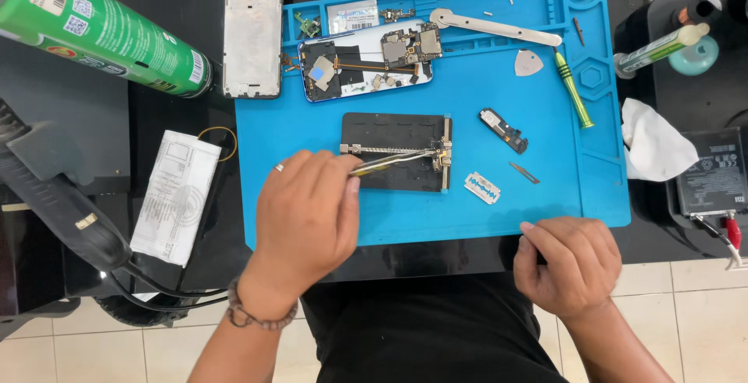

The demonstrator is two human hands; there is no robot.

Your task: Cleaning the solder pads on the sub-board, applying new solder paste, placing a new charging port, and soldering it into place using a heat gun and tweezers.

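Observation:
My left hand [308, 215] grips metal tweezers [389, 162] whose tips reach a small part clamped at the right end of a black board holder [389, 137] on the blue work mat [467, 211]. My right hand [573, 262] rests curled at the mat's front edge, holding nothing that I can see. An opened phone body [366, 67] with exposed boards lies at the back of the mat. A razor blade [482, 187] and a small black module [503, 130] lie to the right of the holder.
A phone frame [252, 34] lies off the mat's back left. A green spray can [93, 28] is at far left, a folded paper [175, 196] below it. A green screwdriver [574, 91], pick [529, 63], metal spudger [495, 28], white tissue [654, 145] and battery [713, 172] lie right.

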